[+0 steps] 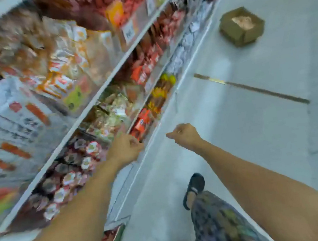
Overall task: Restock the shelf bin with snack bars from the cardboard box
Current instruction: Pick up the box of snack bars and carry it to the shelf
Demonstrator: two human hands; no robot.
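Shelving (pixel 98 91), blurred, fills nine to twelve o'clock. Cardboard box (pixel 241 27), open, sits on the floor at one o'clock, well apart. Left hand (pixel 126 148) and right hand (pixel 185 135) both curled, apparently empty. Judged: between loads; next, walk to the box.

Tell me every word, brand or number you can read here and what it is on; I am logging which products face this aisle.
None can be read for sure.
White price tags on the upper shelf edge: dark marks, blurred.
Large white bags at left: dark print, smeared.
Orange-and-white packets: white lettering, blurred.
Red-orange packs by the left hand: logo unreadable.
Cardboard box on the floor: no print visible.
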